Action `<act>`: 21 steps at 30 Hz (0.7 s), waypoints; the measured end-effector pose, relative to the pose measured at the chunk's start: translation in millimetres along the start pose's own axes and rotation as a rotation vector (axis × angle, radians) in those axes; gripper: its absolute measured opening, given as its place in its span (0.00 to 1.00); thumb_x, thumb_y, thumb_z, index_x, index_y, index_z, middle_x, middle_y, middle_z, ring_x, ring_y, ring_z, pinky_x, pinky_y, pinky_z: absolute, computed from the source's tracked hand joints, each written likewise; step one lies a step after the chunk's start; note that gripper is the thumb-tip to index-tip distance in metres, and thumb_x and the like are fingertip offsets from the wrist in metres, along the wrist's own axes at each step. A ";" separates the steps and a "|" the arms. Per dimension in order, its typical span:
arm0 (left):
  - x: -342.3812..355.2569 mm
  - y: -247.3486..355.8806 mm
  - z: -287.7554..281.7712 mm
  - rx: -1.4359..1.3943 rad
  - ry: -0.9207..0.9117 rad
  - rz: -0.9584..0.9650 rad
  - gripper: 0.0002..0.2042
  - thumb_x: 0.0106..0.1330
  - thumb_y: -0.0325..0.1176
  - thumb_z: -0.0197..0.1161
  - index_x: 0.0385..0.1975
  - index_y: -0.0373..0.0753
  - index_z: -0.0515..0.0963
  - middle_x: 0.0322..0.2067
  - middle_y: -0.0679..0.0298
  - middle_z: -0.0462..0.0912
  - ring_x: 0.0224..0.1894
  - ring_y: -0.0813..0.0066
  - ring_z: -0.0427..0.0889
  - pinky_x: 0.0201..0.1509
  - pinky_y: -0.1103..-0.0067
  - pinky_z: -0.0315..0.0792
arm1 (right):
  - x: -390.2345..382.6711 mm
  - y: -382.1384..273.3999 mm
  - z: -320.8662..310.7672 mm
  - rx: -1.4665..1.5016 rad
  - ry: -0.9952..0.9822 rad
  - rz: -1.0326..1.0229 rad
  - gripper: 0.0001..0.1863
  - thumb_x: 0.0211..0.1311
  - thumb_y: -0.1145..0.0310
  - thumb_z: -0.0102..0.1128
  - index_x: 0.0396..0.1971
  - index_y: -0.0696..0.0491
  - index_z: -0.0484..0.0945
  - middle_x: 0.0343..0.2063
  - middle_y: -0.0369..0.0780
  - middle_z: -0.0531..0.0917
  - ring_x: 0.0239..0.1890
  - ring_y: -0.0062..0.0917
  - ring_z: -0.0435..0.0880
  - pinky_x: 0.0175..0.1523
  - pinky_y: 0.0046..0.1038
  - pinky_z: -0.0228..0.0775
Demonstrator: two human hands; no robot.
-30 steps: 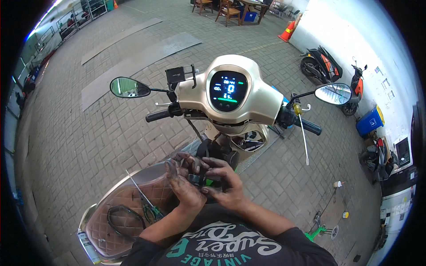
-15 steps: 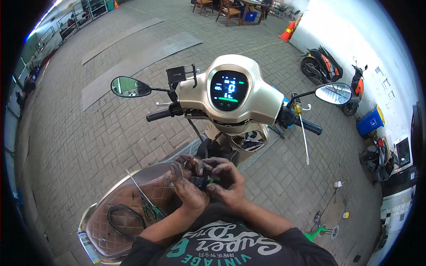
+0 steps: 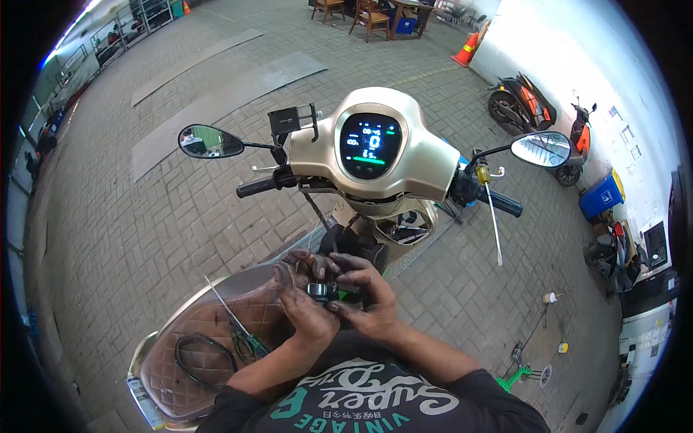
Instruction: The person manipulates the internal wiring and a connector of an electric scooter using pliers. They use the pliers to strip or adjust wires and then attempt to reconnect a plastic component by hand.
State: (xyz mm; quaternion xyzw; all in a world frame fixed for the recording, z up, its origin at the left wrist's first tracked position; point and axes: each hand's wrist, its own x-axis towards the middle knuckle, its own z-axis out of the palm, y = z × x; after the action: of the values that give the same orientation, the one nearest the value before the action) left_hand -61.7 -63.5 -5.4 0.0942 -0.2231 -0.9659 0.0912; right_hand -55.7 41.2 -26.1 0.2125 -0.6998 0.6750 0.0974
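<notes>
Between my grimy hands is a small dark part with a shiny rounded end (image 3: pixel 317 290); its exact kind I cannot make out. My left hand (image 3: pixel 306 309) is curled round its left side, thumb raised. The fingers of my right hand (image 3: pixel 374 297) pinch it from the other side. Both hands are above the front of the brown quilted scooter seat (image 3: pixel 209 317). Ahead stands the gold scooter's handlebar cover (image 3: pixel 314 155) with a lit dashboard (image 3: pixel 371 146). A long screwdriver (image 3: pixel 494 224) hangs by the right grip.
On the seat lie another screwdriver (image 3: pixel 229 312), green-handled pliers (image 3: pixel 253 346) and a black cord loop (image 3: pixel 206 355). Mirrors (image 3: pixel 211 141) stick out on both sides. Parked scooters (image 3: pixel 523 105) and a blue bin (image 3: pixel 602 196) stand along the right wall. A green coiled hose (image 3: pixel 512 381) lies on the paving.
The small part has turned between my fingers, so its shiny end now shows. My right fingers have shifted slightly; both hands stay in nearly the same place.
</notes>
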 end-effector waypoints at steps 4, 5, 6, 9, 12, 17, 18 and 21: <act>-1.1 -3.2 0.5 0.041 0.006 0.032 0.21 0.64 0.55 0.49 0.35 0.40 0.68 0.23 0.64 0.67 0.30 0.70 0.71 0.37 0.77 0.69 | -2.6 1.6 2.9 -0.028 0.035 -0.001 0.19 0.41 0.78 0.69 0.35 0.57 0.72 0.49 0.52 0.72 0.52 0.41 0.73 0.55 0.35 0.65; -1.2 -1.7 0.3 0.070 -0.005 0.042 0.21 0.63 0.55 0.49 0.35 0.40 0.68 0.23 0.64 0.67 0.29 0.70 0.70 0.37 0.77 0.69 | -1.6 0.2 3.2 -0.041 0.033 -0.039 0.19 0.41 0.78 0.69 0.35 0.57 0.72 0.49 0.52 0.72 0.52 0.42 0.73 0.55 0.35 0.65; -1.3 -0.9 0.2 0.099 -0.016 0.051 0.21 0.63 0.56 0.49 0.35 0.40 0.68 0.23 0.64 0.67 0.29 0.70 0.70 0.36 0.77 0.68 | -0.5 -1.1 3.3 -0.053 0.030 -0.078 0.19 0.41 0.77 0.69 0.35 0.57 0.72 0.50 0.52 0.72 0.52 0.42 0.73 0.54 0.35 0.65; 1.4 -4.4 -2.6 0.036 -0.005 0.037 0.22 0.63 0.56 0.48 0.36 0.40 0.68 0.22 0.64 0.67 0.28 0.71 0.69 0.35 0.78 0.68 | 3.8 -2.4 1.4 -0.077 0.011 -0.050 0.17 0.42 0.78 0.69 0.34 0.57 0.71 0.47 0.51 0.73 0.50 0.40 0.74 0.54 0.34 0.65; -1.3 -1.3 1.8 0.086 0.032 0.032 0.22 0.64 0.56 0.48 0.35 0.40 0.68 0.22 0.65 0.67 0.27 0.74 0.68 0.33 0.79 0.66 | 3.2 -2.9 0.3 0.113 0.025 0.046 0.15 0.44 0.78 0.67 0.31 0.58 0.70 0.44 0.48 0.74 0.48 0.34 0.75 0.53 0.30 0.65; 1.2 -2.4 -12.3 0.091 -0.030 0.018 0.21 0.65 0.55 0.46 0.35 0.40 0.69 0.21 0.66 0.67 0.26 0.76 0.67 0.33 0.79 0.66 | 3.2 2.8 -5.1 0.348 0.066 0.211 0.13 0.47 0.79 0.66 0.28 0.57 0.69 0.39 0.44 0.75 0.46 0.27 0.74 0.52 0.27 0.64; 1.5 -2.0 -14.6 0.112 -0.066 0.018 0.21 0.65 0.55 0.45 0.35 0.40 0.69 0.21 0.66 0.67 0.26 0.76 0.67 0.33 0.79 0.66 | 2.9 4.1 -6.8 0.331 0.051 0.262 0.12 0.48 0.79 0.65 0.27 0.57 0.68 0.38 0.43 0.75 0.46 0.26 0.74 0.52 0.27 0.64; 3.1 0.2 -9.7 0.060 -0.027 -0.036 0.21 0.65 0.55 0.45 0.35 0.40 0.69 0.21 0.65 0.67 0.26 0.75 0.67 0.34 0.78 0.66 | 2.0 4.9 -6.5 0.224 0.055 0.198 0.12 0.47 0.78 0.66 0.29 0.58 0.70 0.39 0.45 0.76 0.46 0.29 0.75 0.52 0.28 0.65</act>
State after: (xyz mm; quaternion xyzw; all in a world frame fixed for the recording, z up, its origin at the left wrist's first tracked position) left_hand -62.5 -68.4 -14.3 0.0876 -0.2515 -0.9615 0.0681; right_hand -60.6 47.3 -29.3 0.1333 -0.6346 0.7608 0.0251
